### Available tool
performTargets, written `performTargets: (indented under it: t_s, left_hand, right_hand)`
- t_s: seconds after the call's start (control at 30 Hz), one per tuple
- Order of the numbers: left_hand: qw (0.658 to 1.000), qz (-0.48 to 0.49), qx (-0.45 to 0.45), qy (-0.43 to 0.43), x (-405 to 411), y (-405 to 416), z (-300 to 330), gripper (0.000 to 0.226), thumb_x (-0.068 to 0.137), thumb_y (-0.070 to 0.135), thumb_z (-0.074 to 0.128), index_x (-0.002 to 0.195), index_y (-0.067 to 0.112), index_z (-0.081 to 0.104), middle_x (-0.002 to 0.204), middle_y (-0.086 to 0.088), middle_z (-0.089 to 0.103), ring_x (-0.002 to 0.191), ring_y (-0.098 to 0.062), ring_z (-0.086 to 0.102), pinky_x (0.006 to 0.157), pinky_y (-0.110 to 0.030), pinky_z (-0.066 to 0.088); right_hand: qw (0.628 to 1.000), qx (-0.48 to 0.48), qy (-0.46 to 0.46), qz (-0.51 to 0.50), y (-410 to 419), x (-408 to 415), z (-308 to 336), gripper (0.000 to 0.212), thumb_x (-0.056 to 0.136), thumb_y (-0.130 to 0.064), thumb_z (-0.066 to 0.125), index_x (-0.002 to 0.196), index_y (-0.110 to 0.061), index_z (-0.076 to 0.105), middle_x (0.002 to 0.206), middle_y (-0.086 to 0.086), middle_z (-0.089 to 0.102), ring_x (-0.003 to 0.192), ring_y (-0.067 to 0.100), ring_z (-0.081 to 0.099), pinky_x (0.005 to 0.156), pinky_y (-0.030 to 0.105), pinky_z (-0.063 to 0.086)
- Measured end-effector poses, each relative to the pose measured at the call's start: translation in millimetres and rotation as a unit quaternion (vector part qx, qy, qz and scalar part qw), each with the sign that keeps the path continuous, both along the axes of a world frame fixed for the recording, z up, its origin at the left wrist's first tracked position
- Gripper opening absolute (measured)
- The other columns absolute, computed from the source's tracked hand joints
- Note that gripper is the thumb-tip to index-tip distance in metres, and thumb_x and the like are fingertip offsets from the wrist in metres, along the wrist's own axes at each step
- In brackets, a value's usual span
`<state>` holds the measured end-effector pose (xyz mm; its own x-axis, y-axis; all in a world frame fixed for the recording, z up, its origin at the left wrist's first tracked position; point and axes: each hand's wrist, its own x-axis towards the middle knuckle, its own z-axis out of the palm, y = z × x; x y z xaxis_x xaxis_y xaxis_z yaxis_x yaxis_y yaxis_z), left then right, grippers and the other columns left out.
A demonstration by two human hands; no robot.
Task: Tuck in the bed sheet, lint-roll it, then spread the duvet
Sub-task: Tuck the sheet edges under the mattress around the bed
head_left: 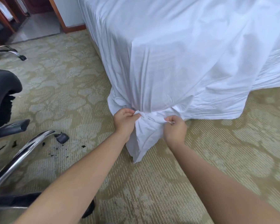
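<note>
Both hands [149, 125] gripping bed sheet [176, 54]

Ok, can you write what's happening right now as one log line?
step: tucking sheet | left hand: grips bed sheet at the corner | right hand: pinches sheet | duvet: not seen

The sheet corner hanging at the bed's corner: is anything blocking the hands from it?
Nothing visible. The left hand and right hand already pinch the gathered sheet corner; the office chair stands apart, off to the left.
</note>
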<state>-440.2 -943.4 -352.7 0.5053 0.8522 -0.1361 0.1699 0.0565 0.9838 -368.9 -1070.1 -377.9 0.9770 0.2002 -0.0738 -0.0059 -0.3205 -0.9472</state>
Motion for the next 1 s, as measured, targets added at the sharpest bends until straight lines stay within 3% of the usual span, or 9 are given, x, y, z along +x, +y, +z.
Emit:
performTargets:
  t_s: [0.1,0.3,0.43,0.53,0.6,0.7,0.8,0.9,1.0]
  left_hand:
    - [0.999,-0.011,0.047,0.023,5,-8,-11,0.027,0.076,-0.001,0.074,0.070,0.018,0.056,0.076,0.000,0.061,0.072,-0.012,0.057,0.066,-0.017,0.046]
    - [0.972,-0.037,0.212,0.092,-8,-29,-26,0.038,0.077,0.000,0.067,0.065,0.022,0.039,0.066,0.007,0.042,0.060,-0.010,0.040,0.055,-0.024,0.036]
    - [0.860,-0.201,0.443,0.156,-28,-29,-31,0.028,0.082,0.005,0.058,0.068,0.022,0.041,0.073,0.007,0.044,0.066,-0.020,0.049,0.057,-0.038,0.041]
    - [0.768,-0.377,0.446,0.263,-42,-30,-45,0.027,0.088,0.022,0.055,0.115,0.022,0.057,0.112,0.010,0.052,0.099,-0.017,0.056,0.074,-0.032,0.046]
    - [0.771,-0.413,0.391,0.288,-46,-30,-61,0.046,0.087,0.030,0.059,0.132,0.027,0.050,0.120,0.013,0.046,0.108,-0.011,0.051,0.080,-0.028,0.043]
    - [0.829,-0.370,0.348,0.235,-44,-33,-71,0.012,0.082,0.031,0.069,0.092,0.030,0.062,0.098,0.018,0.045,0.092,-0.009,0.054,0.074,-0.026,0.044]
    - [0.850,-0.341,0.344,0.208,-38,-36,-73,0.039,0.083,0.018,0.067,0.060,0.030,0.038,0.074,0.011,0.043,0.072,-0.018,0.051,0.065,-0.034,0.041]
    - [0.794,-0.341,0.436,0.250,-40,-40,-68,0.044,0.095,0.014,0.050,0.058,0.021,0.029,0.065,0.006,0.038,0.066,-0.021,0.045,0.054,-0.032,0.024]
    - [0.732,-0.354,0.533,0.235,-44,-47,-58,0.033,0.081,0.003,0.051,0.049,0.011,0.044,0.050,-0.004,0.046,0.041,-0.022,0.048,0.040,-0.020,0.016]
  right_hand:
    - [0.979,-0.156,0.058,0.116,-16,8,-18,0.020,0.079,0.000,0.048,0.073,-0.014,0.061,0.082,0.004,0.061,0.079,0.023,0.055,0.070,0.028,0.043]
    - [0.916,-0.198,0.070,0.341,-30,8,-26,0.015,0.081,-0.009,0.055,0.069,-0.001,0.054,0.064,0.001,0.048,0.062,0.018,0.044,0.059,0.029,0.035]
    - [0.849,-0.293,-0.049,0.437,-40,9,-36,0.022,0.089,-0.019,0.046,0.092,-0.013,0.067,0.097,0.003,0.060,0.091,0.020,0.055,0.082,0.035,0.046]
    - [0.802,-0.374,-0.173,0.433,-47,10,-34,0.022,0.089,-0.027,0.054,0.099,-0.013,0.067,0.111,-0.002,0.052,0.105,0.017,0.049,0.082,0.029,0.043]
    - [0.783,-0.386,-0.251,0.419,-46,8,-28,0.029,0.091,-0.033,0.056,0.092,-0.006,0.067,0.109,0.001,0.053,0.105,0.020,0.050,0.078,0.028,0.039]
    - [0.775,-0.386,-0.307,0.396,-40,2,-26,0.035,0.093,-0.031,0.051,0.088,0.000,0.066,0.103,0.007,0.055,0.104,0.026,0.051,0.076,0.032,0.038]
    - [0.774,-0.401,-0.304,0.384,-41,-2,-27,0.035,0.097,-0.031,0.044,0.091,-0.002,0.063,0.102,0.009,0.058,0.096,0.029,0.056,0.069,0.031,0.035]
    - [0.773,-0.421,-0.334,0.337,-48,2,-27,0.029,0.094,-0.032,0.054,0.086,-0.005,0.062,0.090,0.009,0.063,0.080,0.029,0.062,0.058,0.029,0.032]
    - [0.728,-0.432,-0.419,0.329,-56,5,-31,0.042,0.044,-0.026,0.094,0.051,-0.011,0.055,0.052,0.002,0.052,0.037,0.022,0.050,0.038,0.021,0.022]
